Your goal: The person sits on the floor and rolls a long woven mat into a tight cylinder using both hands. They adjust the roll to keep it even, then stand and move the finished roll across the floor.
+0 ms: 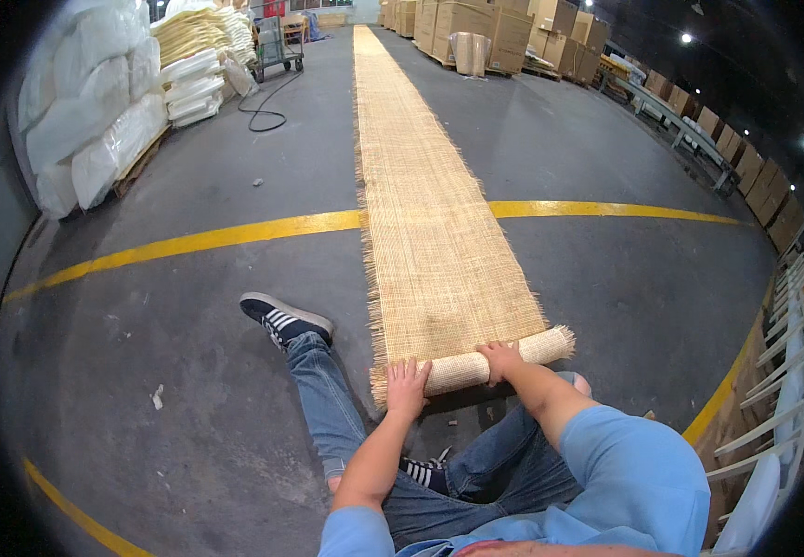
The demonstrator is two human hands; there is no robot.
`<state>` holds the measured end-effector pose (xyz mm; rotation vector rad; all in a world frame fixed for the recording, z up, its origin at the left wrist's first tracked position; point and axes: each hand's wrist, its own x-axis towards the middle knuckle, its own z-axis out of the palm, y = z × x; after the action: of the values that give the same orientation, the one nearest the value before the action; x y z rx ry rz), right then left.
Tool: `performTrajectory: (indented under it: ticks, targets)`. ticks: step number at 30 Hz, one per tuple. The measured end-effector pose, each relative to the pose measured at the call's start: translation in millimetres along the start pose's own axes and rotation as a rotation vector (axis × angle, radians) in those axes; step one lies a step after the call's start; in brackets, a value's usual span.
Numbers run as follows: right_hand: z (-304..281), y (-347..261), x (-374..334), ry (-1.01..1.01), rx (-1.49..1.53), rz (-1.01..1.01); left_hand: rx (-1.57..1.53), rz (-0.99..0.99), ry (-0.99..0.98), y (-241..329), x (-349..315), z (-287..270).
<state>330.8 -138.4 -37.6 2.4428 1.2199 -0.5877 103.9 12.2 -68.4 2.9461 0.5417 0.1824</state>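
A long strip of tan woven cane webbing [421, 186] runs away from me along the grey floor, with frayed side edges. Its near end is wound into a roll [458, 371] lying crosswise before my legs. On the roll's left part rests my left hand [407, 388], fingers stretched forward over the top. My right hand [500, 360] lies on the roll right of its middle, fingers laid over it and pointing left. Both palms press on the webbing and neither hand lifts it. The undersides of both hands are hidden.
A yellow floor line [263, 230] passes beneath the strip. Wrapped white bundles [96, 102] stand stacked at far left, near a wheeled cart [277, 46] and a black hose [267, 116]. Cardboard boxes [467, 32] line the back right. White slatted pieces [783, 371] stand at right.
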Motion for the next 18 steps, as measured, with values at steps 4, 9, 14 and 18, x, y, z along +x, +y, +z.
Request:
performTrajectory:
  ticks: [4,9,14,18]
  targets:
    - [8,-4,-1,0.030,-0.013,-0.027,0.019,-0.048,-0.017,0,-2,3]
    - [15,13,-9,0.132,-0.048,-0.039,0.059,-0.047,0.103,13,-6,-2]
    - [8,9,-21,0.151,-0.005,-0.209,0.111,-0.084,0.090,19,-21,-20]
    - [0,20,-32,0.123,0.057,-0.251,0.167,-0.120,0.038,41,-22,-41]
